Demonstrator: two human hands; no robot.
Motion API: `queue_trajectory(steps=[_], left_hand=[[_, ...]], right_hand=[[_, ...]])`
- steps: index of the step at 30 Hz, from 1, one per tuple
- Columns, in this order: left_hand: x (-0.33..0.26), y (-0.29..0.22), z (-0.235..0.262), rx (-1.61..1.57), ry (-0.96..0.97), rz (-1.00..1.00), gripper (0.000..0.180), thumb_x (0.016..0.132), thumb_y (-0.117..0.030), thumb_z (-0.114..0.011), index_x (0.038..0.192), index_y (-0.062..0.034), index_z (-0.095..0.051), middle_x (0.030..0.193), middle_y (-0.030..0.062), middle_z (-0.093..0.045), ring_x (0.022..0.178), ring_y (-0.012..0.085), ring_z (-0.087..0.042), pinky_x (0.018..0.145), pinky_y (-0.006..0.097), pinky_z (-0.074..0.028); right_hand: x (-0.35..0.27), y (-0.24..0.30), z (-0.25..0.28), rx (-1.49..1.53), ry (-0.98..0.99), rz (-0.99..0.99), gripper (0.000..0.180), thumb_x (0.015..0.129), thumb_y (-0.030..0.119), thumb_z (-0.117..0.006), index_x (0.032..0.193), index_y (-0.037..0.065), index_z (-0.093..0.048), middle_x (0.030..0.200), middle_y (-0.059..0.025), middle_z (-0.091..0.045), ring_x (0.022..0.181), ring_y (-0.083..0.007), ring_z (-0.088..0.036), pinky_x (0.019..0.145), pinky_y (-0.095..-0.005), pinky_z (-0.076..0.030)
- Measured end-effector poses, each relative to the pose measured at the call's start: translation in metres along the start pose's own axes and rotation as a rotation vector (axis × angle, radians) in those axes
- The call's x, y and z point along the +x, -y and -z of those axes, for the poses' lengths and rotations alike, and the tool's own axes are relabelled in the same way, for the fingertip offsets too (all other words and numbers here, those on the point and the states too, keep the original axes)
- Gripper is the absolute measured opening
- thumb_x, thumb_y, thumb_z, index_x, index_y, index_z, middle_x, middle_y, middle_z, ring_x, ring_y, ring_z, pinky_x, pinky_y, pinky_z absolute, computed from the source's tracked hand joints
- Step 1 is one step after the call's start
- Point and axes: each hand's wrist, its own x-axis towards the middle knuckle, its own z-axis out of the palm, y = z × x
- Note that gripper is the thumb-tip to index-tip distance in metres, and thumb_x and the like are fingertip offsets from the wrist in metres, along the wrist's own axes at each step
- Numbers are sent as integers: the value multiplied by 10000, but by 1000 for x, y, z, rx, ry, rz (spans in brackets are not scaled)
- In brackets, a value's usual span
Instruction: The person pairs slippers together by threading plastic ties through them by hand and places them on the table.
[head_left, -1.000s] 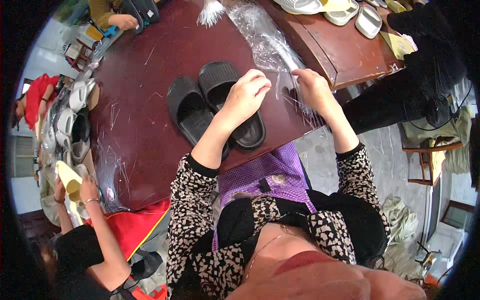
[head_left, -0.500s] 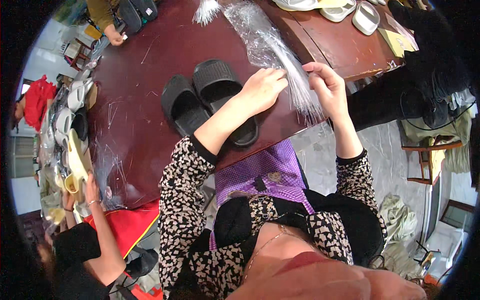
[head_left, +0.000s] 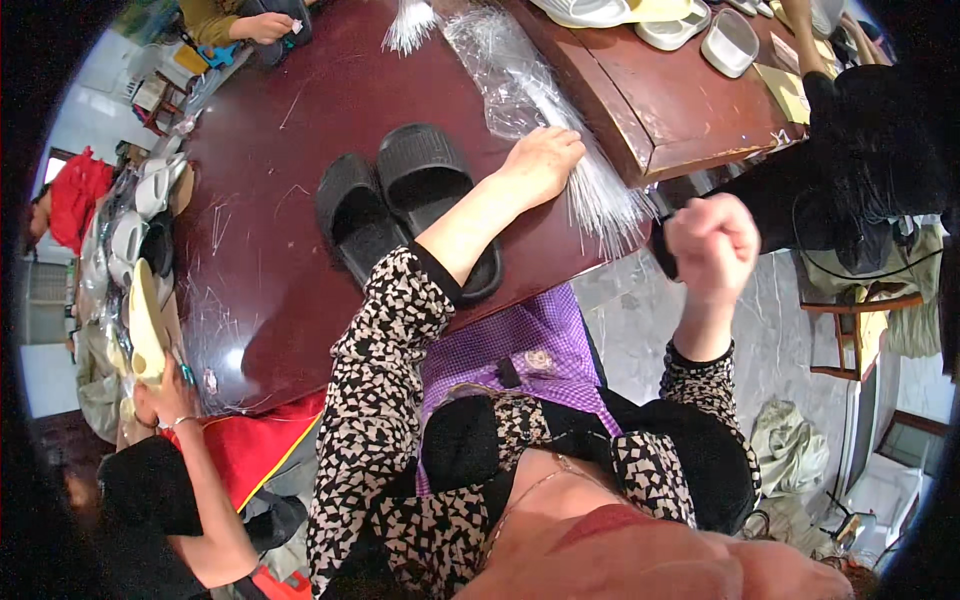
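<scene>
My left hand (head_left: 545,165) is closed over a bundle of thin, clear plastic strands (head_left: 608,205), which fans out toward the table's near edge. Part of the bundle lies inside a crinkled clear plastic sleeve (head_left: 510,75). Beyond the table edge, to the right, my right hand (head_left: 712,245) is raised with its fingers curled together; anything in them is too thin or hidden to see. A pair of black slide slippers (head_left: 425,165) sits left of my left hand, partly covered by my left forearm.
The dark red table (head_left: 265,190) carries scattered loose strands and another strand bundle (head_left: 408,28) at the far side. White slippers (head_left: 730,45) stand on the adjoining table. A co-worker's hand (head_left: 265,27) is at the far left; another co-worker handles a cream slipper (head_left: 147,325).
My right hand has drawn back from the strands, to the right and nearer to me, and closed up. My left hand has shifted slightly right onto the bundle. The far co-worker's hand moved right.
</scene>
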Motion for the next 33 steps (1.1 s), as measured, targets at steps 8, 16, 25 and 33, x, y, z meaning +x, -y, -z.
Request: queue_trajectory(steps=[8,16,25,33], left_hand=[[-3,1,-14,7,-126,-18,177,808,-89,-489,932,-20,-595,1193,137,-563,1071,286,-546,859,379,-453],[-25,-26,20,143,-282,-13,184,745,-88,-524,893,3,-585,1098,186,-580,858,263,-602,736,345,-480],[-88,-101,103,-106,-546,-154,239,754,-87,-593,959,35,-608,1003,134,-596,740,226,-576,655,327,-458],[-114,-85,110,-92,-495,10,232,708,-32,-688,925,9,-617,838,112,-600,707,260,-573,648,348,-460]], right_hand=[[-7,65,58,417,-28,404,38,871,89,-546,857,56,-532,572,11,-319,456,-70,-259,410,-241,-200],[-1,31,37,154,-219,269,274,885,76,-540,1140,-22,-513,627,-31,-450,463,-91,-322,430,-236,-283],[-15,-37,-17,-137,21,-396,234,856,41,-578,1080,-25,-564,741,-49,-597,616,-99,-554,557,-216,-452],[5,-28,-52,-304,463,-491,131,819,2,-596,950,1,-603,773,-65,-645,691,-129,-620,614,-250,-496]])
